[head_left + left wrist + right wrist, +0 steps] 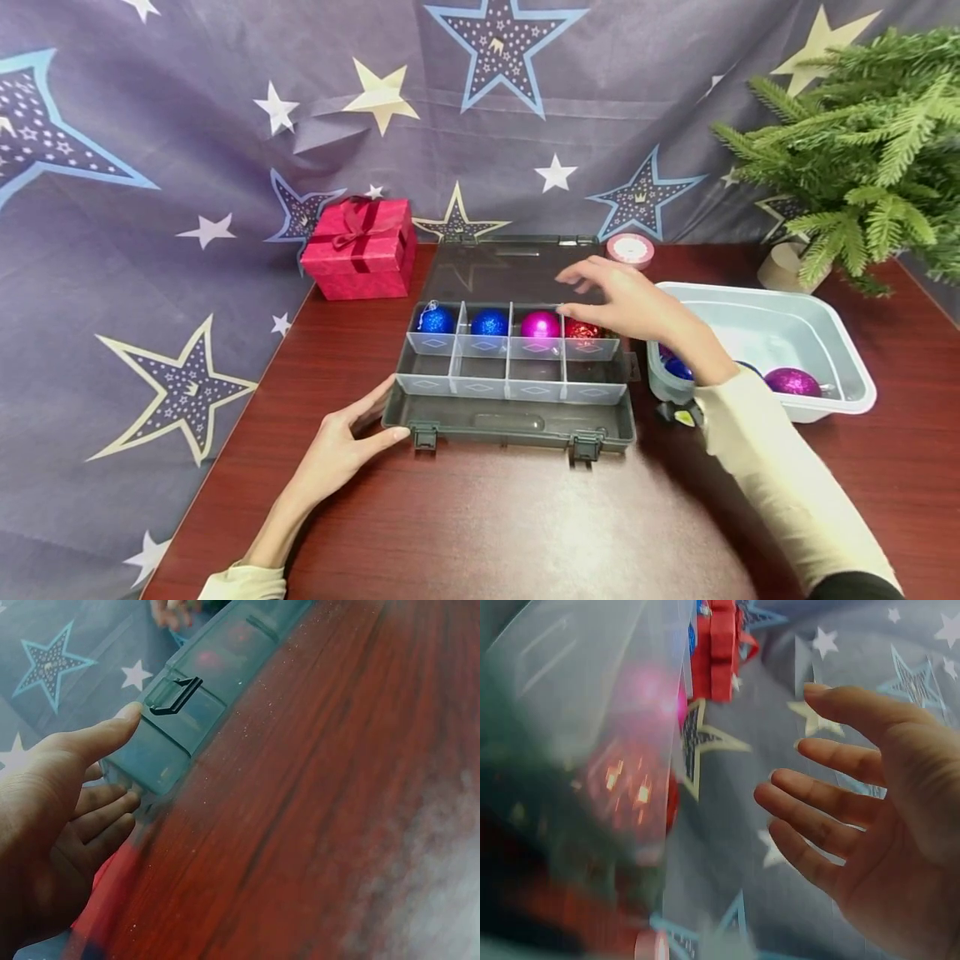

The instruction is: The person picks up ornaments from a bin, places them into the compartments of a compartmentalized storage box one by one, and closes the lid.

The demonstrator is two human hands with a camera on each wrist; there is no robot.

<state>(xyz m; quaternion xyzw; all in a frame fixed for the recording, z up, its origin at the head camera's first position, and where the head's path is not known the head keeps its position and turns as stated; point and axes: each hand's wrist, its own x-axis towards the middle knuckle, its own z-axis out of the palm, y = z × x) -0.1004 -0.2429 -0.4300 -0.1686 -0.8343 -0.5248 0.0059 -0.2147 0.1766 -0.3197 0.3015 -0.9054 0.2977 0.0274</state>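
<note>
An open divided plastic box (510,423) lies on the table with its lid folded back. Its rear row holds two blue baubles (489,322), a magenta bauble (540,325) and a red bauble (582,329), one per compartment; the front compartments hold nothing. My left hand (341,450) rests at the box's front left corner, thumb by the latch (176,696) and fingers along the side. Over the rear right compartment hovers my right hand (626,300), fingers spread and loosely bent, nothing between them. In the right wrist view the red bauble (622,784) shows blurred beside this hand.
A pale tub (840,350) with a purple bauble (793,382) and blue ones stands right of the box, partly behind my right forearm. A red gift box (360,250) sits back left, a ribbon roll (630,249) behind, and a small fir tree (877,158) at back right.
</note>
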